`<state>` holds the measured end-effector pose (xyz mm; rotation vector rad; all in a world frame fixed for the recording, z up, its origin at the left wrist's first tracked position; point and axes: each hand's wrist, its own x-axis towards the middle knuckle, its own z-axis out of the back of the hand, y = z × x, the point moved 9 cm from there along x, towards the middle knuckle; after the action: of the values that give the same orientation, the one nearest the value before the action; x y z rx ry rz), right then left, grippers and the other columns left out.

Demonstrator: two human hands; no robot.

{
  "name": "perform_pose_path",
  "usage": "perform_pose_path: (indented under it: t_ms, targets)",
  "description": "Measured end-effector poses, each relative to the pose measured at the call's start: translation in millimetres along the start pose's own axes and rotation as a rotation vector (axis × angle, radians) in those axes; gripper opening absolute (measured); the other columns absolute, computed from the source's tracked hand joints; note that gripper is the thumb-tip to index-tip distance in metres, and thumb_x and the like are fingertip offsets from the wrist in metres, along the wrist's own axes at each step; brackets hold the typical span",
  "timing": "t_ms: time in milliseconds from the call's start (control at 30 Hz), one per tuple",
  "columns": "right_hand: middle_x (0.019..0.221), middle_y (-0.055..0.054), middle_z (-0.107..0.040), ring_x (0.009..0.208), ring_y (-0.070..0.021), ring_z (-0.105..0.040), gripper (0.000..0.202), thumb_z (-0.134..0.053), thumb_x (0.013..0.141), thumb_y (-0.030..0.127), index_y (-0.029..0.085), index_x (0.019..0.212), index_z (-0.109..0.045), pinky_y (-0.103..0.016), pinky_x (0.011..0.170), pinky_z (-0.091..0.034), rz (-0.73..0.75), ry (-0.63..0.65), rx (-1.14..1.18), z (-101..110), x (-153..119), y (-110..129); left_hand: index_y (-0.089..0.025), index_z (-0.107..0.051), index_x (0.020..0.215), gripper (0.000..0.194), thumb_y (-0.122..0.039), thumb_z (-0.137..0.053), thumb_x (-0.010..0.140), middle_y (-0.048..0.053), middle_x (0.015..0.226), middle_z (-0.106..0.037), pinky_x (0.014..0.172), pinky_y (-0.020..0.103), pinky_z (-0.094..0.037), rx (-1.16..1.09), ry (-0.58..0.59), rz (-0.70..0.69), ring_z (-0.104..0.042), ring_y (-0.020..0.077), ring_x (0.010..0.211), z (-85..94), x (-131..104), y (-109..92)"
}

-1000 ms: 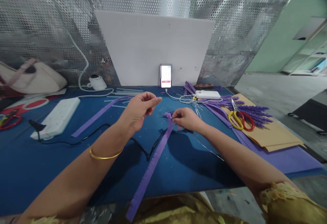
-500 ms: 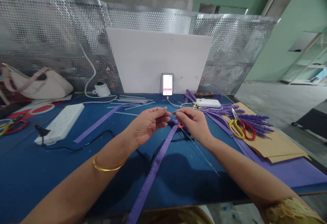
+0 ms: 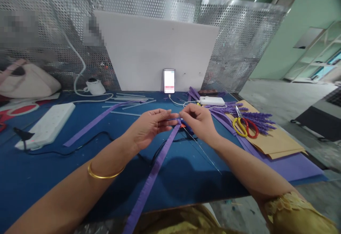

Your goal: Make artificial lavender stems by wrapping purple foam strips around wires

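Observation:
In the middle of the head view, my left hand (image 3: 153,126) and my right hand (image 3: 199,122) meet fingertip to fingertip. Between them is the gathered top end of a long purple strip (image 3: 157,164), which runs down over the table's near edge. My right thumb and forefinger are pinched at that end; my left fingers are closed together against it. From just under my right fingers a thin wire (image 3: 204,151) slants down to the right. Fingertips partly hide the gathered end, so how the wire joins it cannot be made out.
Scissors (image 3: 246,126) with yellow and red handles lie by purple flower sprigs (image 3: 262,123) on brown paper (image 3: 282,143). A lit phone (image 3: 169,81) leans on a white board (image 3: 157,49). Left are pale sticks (image 3: 125,113), another purple strip (image 3: 93,123) and a power strip (image 3: 50,125).
My hands have come closer together, my left fingertips now reaching the strip's gathered end. The whole view has shifted, so the table items sit further left and slightly higher.

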<state>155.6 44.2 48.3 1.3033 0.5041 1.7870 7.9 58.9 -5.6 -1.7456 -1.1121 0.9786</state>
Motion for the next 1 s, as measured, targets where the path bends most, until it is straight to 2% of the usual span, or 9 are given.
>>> perform_pose_path:
  t_ms: [100, 200, 433, 600, 733, 867, 1000]
  targets:
    - [0.061, 0.003, -0.052, 0.055, -0.0105, -0.045, 0.018, -0.062, 0.085, 0.026, 0.02, 0.068, -0.061, -0.027, 0.055, -0.037, -0.05, -0.115, 0.075, 12.2, 0.7, -4.8, -0.017, -0.072, 0.08, 0.011, -0.026, -0.079, 0.079, 0.008, 0.096, -0.078, 0.066, 0.023, -0.056, -0.007, -0.017, 0.003, -0.072, 0.0152, 0.078, 1.0, 0.0, 0.7]
    - [0.067, 0.001, -0.06, 0.057, -0.0114, -0.05, 0.012, -0.067, 0.084, 0.027, 0.02, 0.074, -0.067, -0.028, 0.058, -0.041, -0.029, -0.154, 0.06, 17.0, 0.4, -2.6, -0.016, -0.075, 0.08, 0.01, -0.025, -0.08, 0.078, 0.007, 0.092, -0.077, 0.064, 0.021, -0.054, 0.01, -0.021, -0.006, -0.069, 0.0117, 0.072, 1.1, 1.0, 2.7]
    - [0.084, -0.003, -0.068, 0.077, -0.0152, -0.063, 0.015, -0.062, 0.092, 0.026, 0.025, 0.088, -0.076, -0.029, 0.069, -0.049, 0.24, -0.089, -0.174, 0.9, -12.3, 21.2, -0.014, -0.078, 0.081, 0.019, -0.033, -0.08, 0.079, 0.007, 0.079, -0.074, 0.061, 0.02, -0.053, -0.009, 0.025, 0.008, -0.067, 0.0122, 0.069, -5.1, 1.6, 12.9]
    - [0.084, -0.005, -0.069, 0.073, -0.0136, -0.063, 0.022, -0.057, 0.096, 0.026, 0.023, 0.097, -0.078, -0.026, 0.065, -0.048, 0.378, -0.089, -0.403, -10.5, -22.7, 27.2, -0.011, -0.077, 0.083, 0.029, -0.037, -0.083, 0.074, 0.007, 0.077, -0.073, 0.061, 0.021, -0.053, -0.022, 0.014, -0.003, -0.067, 0.0134, 0.069, -8.5, -0.4, 20.2]
    - [0.082, -0.005, -0.067, 0.07, -0.0128, -0.061, 0.019, -0.059, 0.095, 0.023, 0.021, 0.098, -0.078, -0.026, 0.062, -0.047, 0.442, -0.123, -0.437, -12.2, -26.2, 30.5, -0.01, -0.075, 0.081, 0.032, -0.04, -0.083, 0.073, 0.006, 0.073, -0.07, 0.062, 0.021, -0.053, -0.049, 0.004, -0.001, -0.064, 0.0121, 0.067, -9.7, -2.0, 24.7]
    - [0.08, -0.003, -0.064, 0.071, -0.0123, -0.059, 0.016, -0.061, 0.092, 0.018, 0.021, 0.09, -0.077, -0.025, 0.062, -0.046, 0.408, -0.115, -0.298, -10.0, -21.8, 26.9, -0.011, -0.075, 0.082, 0.03, -0.041, -0.078, 0.08, 0.006, 0.078, -0.071, 0.063, 0.023, -0.053, -0.054, 0.068, 0.027, -0.066, 0.0142, 0.071, -16.9, -4.0, 26.0]
    - [0.074, -0.001, -0.06, 0.068, -0.0119, -0.056, 0.01, -0.068, 0.086, 0.019, 0.02, 0.078, -0.074, -0.025, 0.061, -0.044, 0.24, -0.117, -0.061, -2.9, -12.0, 13.8, -0.012, -0.075, 0.084, 0.034, -0.044, -0.068, 0.088, 0.008, 0.082, -0.07, 0.061, 0.023, -0.053, -0.067, 0.086, 0.081, -0.065, 0.0148, 0.073, -19.8, -4.8, 26.6]
